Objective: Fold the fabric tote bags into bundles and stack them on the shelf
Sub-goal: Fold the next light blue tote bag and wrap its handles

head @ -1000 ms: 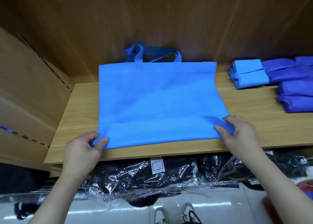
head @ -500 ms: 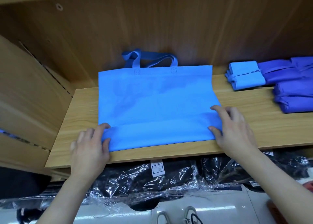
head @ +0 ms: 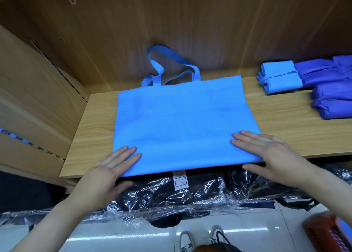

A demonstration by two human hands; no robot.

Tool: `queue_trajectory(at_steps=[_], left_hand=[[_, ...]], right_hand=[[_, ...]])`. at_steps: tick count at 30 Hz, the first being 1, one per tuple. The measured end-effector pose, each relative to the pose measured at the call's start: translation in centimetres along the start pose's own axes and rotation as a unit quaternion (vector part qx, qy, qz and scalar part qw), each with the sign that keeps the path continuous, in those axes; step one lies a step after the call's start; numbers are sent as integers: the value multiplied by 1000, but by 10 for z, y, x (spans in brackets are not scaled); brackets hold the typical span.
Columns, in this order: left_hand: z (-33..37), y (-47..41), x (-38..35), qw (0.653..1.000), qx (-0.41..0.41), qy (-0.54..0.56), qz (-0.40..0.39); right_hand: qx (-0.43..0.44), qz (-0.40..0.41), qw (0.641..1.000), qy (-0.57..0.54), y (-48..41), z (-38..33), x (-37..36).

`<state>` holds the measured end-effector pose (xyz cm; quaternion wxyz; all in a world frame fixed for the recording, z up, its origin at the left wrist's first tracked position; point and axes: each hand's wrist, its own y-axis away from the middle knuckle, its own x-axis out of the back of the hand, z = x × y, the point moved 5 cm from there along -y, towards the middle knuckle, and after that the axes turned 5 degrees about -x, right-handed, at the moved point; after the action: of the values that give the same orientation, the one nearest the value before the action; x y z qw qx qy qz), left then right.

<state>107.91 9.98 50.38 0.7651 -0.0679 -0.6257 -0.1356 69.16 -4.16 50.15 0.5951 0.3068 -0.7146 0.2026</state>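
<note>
Pressing tote bag flat, left hand, right hand, grips spread, thumbs perhaps under hem

Left hand and right hand lie palm-down, fingers straight and slightly spread, forearms reaching forward

The left grip and right grip are bare hands on bare forearms. At six o'clock are two white trainers with dark markings and black cords, and between them an orange-brown cloth.
</note>
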Motion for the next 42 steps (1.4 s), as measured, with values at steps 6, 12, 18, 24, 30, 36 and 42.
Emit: queue_trajectory(at_steps=[6,12,18,24,30,36,42], left_hand=[[-7,13,18,976,52,188,94],[-18,1,31,852,244,427,177],[-18,-15,23,809,311,424,264],[-30,-20,14,855,426,179,237],[-22,-31,26,865,362,107,332],[-20,-50,11,931,229,110,261],[-27,-53,7,913,240,197,266]], right_hand=[[-33,4,964,-262,13,5,11],[-182,46,858,-478,6,13,30],[-295,167,828,-447,-11,9,22],[-405,177,890,-108,-18,3,17],[-443,168,879,-51,-24,-2,19],[-423,168,891,-2,-29,1,24],[-214,160,963,23,-47,-22,19]])
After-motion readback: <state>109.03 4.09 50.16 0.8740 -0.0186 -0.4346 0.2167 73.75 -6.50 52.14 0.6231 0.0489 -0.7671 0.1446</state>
